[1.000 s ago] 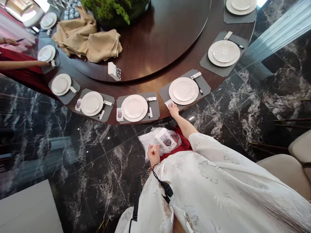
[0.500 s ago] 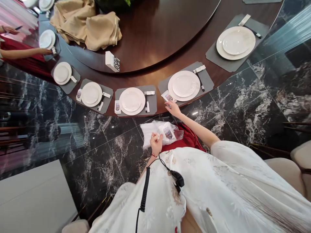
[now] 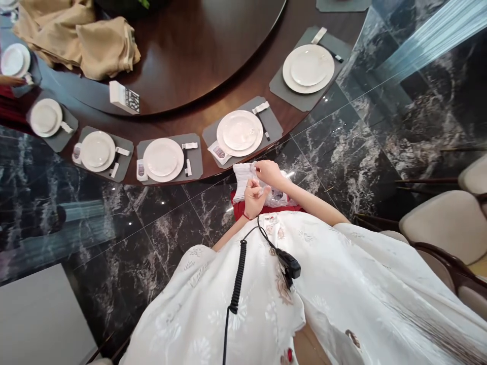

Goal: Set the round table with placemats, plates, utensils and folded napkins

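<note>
One camera, worn on the person's head, looks forward and steeply down over the white robe (image 3: 243, 304). The left hand (image 3: 254, 198) and right hand (image 3: 269, 172) lie close below it, mid-frame, while the round table (image 3: 182, 50) curves across the far side above the marble floor (image 3: 152, 253).

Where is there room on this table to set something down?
Bare wood shows on the turntable, right of the beige napkins and white box. The table rim is crowded: plates on grey placemats run along it.
</note>
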`<action>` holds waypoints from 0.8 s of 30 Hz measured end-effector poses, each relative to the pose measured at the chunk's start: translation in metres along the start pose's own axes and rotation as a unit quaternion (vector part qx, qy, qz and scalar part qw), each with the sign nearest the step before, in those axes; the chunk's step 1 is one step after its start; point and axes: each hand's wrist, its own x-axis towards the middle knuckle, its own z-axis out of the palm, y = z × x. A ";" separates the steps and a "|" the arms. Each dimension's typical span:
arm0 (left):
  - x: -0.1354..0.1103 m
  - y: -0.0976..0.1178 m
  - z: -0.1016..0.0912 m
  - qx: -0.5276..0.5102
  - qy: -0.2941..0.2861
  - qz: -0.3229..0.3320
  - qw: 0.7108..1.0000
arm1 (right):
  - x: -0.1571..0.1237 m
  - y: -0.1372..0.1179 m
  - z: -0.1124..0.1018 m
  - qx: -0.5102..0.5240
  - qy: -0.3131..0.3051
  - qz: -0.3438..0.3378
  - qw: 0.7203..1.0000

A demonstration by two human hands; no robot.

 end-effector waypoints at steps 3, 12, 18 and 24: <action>0.006 0.007 0.014 0.002 -0.055 0.005 0.998 | 0.002 0.009 -0.006 0.055 0.040 0.050 0.996; 0.014 0.005 0.024 -0.025 0.073 -0.024 0.997 | -0.022 0.052 -0.022 0.276 0.098 0.039 0.955; 0.006 0.005 0.015 -0.022 0.183 -0.105 0.977 | 0.024 0.146 -0.016 0.399 0.118 0.124 0.901; -0.024 0.024 -0.009 -0.013 0.141 -0.134 0.981 | 0.106 0.132 0.061 0.010 0.030 0.081 0.996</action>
